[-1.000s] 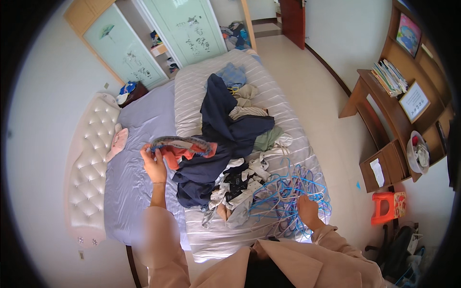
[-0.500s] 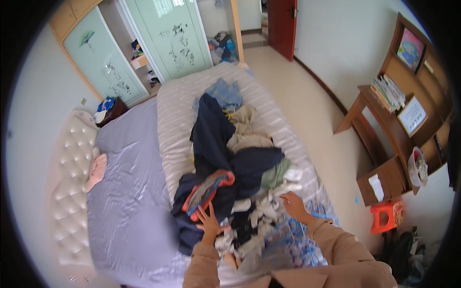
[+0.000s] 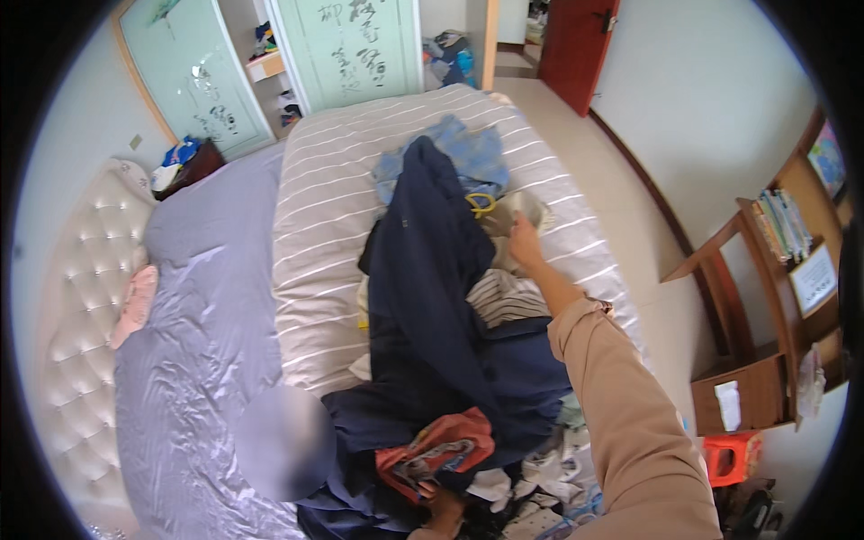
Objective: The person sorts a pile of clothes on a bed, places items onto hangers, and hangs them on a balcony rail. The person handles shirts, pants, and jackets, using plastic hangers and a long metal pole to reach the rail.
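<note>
A heap of clothes lies on the bed, topped by long dark navy trousers (image 3: 418, 270). My right hand (image 3: 525, 241) reaches out to the far right of the heap, its fingers closed on a beige garment (image 3: 535, 209). Beside it are a striped grey-beige garment (image 3: 507, 297) and a yellow cord (image 3: 482, 205). My left hand (image 3: 444, 513) is low at the near edge of the heap, against a red garment (image 3: 477, 432) with a patterned inside; its fingers are mostly hidden. A light blue patterned garment (image 3: 477, 153) lies at the far end. White cloth pieces (image 3: 549, 472) lie near the front.
Under the heap is a striped quilt (image 3: 315, 216); a lilac sheet (image 3: 207, 315) covers the left side, by a tufted headboard (image 3: 81, 297) and a pink plush (image 3: 137, 306). A wooden desk (image 3: 720, 261) and red stool (image 3: 727, 457) stand right. Glass-doored wardrobe (image 3: 351, 54) behind.
My right hand has moved forward to the beige garment, where its fingers have closed. My left hand has dropped lower in the view, by the red garment. The view has shifted toward the heap.
</note>
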`<action>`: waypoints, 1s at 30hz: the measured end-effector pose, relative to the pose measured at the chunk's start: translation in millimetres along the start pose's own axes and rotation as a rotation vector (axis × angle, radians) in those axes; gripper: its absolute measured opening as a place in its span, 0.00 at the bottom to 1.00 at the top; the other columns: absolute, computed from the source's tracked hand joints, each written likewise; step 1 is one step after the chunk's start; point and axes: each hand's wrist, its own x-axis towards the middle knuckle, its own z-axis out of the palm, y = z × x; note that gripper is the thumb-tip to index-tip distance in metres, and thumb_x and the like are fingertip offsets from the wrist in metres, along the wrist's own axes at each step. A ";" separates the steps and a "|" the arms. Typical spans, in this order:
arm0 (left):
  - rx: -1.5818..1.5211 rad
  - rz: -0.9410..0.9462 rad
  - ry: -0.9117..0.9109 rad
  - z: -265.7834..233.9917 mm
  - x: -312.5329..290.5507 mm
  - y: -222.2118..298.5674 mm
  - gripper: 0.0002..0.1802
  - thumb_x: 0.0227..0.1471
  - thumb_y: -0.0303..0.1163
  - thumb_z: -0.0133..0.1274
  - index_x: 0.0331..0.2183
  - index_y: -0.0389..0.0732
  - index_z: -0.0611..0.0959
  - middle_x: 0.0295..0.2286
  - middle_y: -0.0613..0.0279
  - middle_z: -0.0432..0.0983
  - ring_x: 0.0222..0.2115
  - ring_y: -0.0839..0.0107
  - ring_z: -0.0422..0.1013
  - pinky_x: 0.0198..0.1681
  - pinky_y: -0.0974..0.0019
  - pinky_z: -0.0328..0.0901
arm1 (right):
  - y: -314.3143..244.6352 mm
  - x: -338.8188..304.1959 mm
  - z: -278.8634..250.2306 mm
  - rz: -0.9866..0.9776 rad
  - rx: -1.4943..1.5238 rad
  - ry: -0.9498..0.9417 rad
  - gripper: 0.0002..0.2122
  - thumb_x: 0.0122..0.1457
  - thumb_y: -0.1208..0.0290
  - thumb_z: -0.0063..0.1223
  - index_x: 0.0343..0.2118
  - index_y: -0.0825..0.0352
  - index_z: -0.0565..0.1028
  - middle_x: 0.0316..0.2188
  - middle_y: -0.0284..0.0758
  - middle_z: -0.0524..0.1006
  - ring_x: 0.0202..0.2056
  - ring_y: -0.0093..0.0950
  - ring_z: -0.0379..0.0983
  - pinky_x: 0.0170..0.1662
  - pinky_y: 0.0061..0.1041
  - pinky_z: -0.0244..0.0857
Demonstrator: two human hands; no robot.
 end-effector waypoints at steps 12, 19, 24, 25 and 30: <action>0.006 0.043 -0.006 12.3 6.4 -4.9 0.51 0.25 0.46 0.64 0.50 0.42 0.57 0.49 0.44 0.52 0.51 0.50 0.51 0.48 0.49 0.54 | -159.9 -141.2 -96.5 -0.274 0.198 -0.010 0.15 0.51 0.73 0.47 0.42 0.65 0.65 0.23 0.41 0.67 0.25 0.36 0.67 0.27 0.33 0.61; -0.123 0.224 -0.194 -14.0 -15.2 -22.0 0.44 0.27 0.43 0.63 0.48 0.40 0.63 0.47 0.44 0.57 0.49 0.50 0.55 0.47 0.51 0.56 | -252.0 -323.8 -194.2 -0.728 0.329 -0.249 0.11 0.43 0.75 0.54 0.32 0.66 0.71 0.25 0.32 0.70 0.29 0.33 0.65 0.36 0.29 0.60; -0.543 0.557 0.171 -73.0 -142.4 -76.5 0.40 0.29 0.42 0.63 0.46 0.39 0.67 0.45 0.44 0.61 0.48 0.49 0.58 0.46 0.53 0.58 | -293.1 -355.7 -237.8 -0.777 0.465 -0.424 0.09 0.43 0.72 0.53 0.29 0.64 0.71 0.24 0.31 0.69 0.29 0.30 0.65 0.37 0.26 0.59; -0.533 0.661 0.721 -86.8 -194.0 -75.9 0.18 0.34 0.30 0.58 0.33 0.36 0.76 0.33 0.48 0.70 0.38 0.51 0.66 0.40 0.60 0.62 | -300.6 -357.6 -244.0 -0.856 0.442 -0.471 0.08 0.43 0.71 0.53 0.28 0.63 0.71 0.24 0.31 0.69 0.28 0.29 0.65 0.37 0.26 0.59; -0.582 0.350 1.429 -150.9 -296.2 -119.9 0.26 0.38 0.32 0.59 0.41 0.35 0.70 0.44 0.45 0.58 0.44 0.50 0.58 0.47 0.54 0.53 | -336.4 -379.6 -259.3 -1.101 0.263 -0.476 0.04 0.45 0.66 0.50 0.22 0.59 0.70 0.18 0.28 0.68 0.26 0.25 0.67 0.33 0.24 0.59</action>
